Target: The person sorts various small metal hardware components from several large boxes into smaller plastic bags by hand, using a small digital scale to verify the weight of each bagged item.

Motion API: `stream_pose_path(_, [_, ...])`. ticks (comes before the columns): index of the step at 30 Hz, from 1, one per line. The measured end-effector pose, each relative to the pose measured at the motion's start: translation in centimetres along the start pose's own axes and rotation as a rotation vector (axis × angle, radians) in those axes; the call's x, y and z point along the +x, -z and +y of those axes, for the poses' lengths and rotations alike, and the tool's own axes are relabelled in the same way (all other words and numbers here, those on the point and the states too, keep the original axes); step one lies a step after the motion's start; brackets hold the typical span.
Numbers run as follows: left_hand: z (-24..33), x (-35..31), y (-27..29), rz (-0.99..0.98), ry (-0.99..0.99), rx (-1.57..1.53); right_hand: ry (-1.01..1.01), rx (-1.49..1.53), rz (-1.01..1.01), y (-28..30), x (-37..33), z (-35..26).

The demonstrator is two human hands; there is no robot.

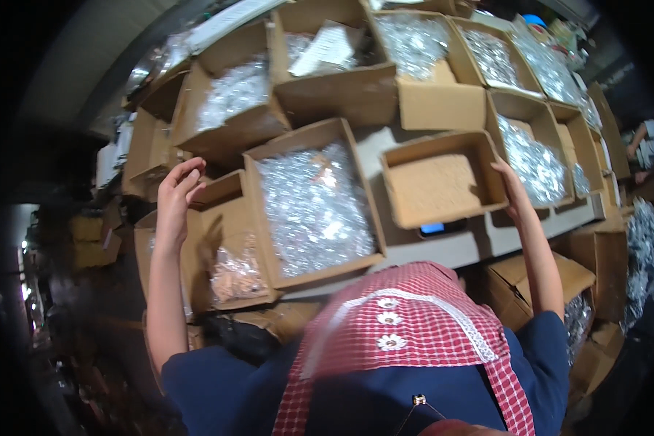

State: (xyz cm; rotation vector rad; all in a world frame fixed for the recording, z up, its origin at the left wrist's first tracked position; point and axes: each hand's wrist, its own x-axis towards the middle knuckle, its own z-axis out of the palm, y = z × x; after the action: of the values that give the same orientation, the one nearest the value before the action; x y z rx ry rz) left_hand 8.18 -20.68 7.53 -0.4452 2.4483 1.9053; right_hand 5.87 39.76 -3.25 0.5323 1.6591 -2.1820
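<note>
My right hand (514, 190) grips the right wall of a small open cardboard box (403, 213), its fingertips at the top edge. The box has a tan, speckled inside; whether that is its bottom or a filling I cannot tell. Just under its front wall shows a small lit blue display (432, 228). My left hand (177, 195) is raised and empty, its fingers apart and slightly bent, over a carton (203, 254) at the left. Clear bags with peach-coloured small pieces (236, 276) lie in that carton. Between my hands stands a wide box of shiny clear packets (312, 211).
More open cartons with shiny packets line the back, among them one with white paper (328, 49) on top. Another packet-filled carton (534, 156) stands right of my right hand. A pale tabletop (454, 249) shows in front. Another person's arm (638, 138) appears at the far right.
</note>
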Motion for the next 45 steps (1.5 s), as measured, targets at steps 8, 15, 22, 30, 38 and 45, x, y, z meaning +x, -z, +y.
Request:
stream_pose_path(8, [-1.5, 13.2, 13.0, 0.358, -0.295, -0.05, 0.354, -0.367, 0.164, 2.6, 1.5, 2.6])
stream_pose_path(15, [-8.0, 27.8, 19.8, 0.231, 0.109, 1.144, 0.738, -0.504, 0.598, 13.3, 2.6, -0.8])
stream_pose_path(22, [-17.1, 35.3, 21.9, -0.245, 0.375, 1.29, 0.536, -0.903, 0.699, 23.7, 4.6, 6.5])
stream_pose_path(30, [-11.8, 35.2, 17.9, 0.322, -0.026, 0.91, 0.535, -1.157, 1.005, 18.9, 1.8, 7.0])
stream_pose_path(38, [2.2, 30.6, 6.9, -0.122, -0.406, 0.044, 0.581, -1.189, 1.073, 15.7, 2.3, 6.5])
stream_pose_path(45, [-1.5, 35.2, -5.1, -0.328, -0.479, 1.481, 0.664, -1.168, 1.039, 14.3, 2.1, 6.7])
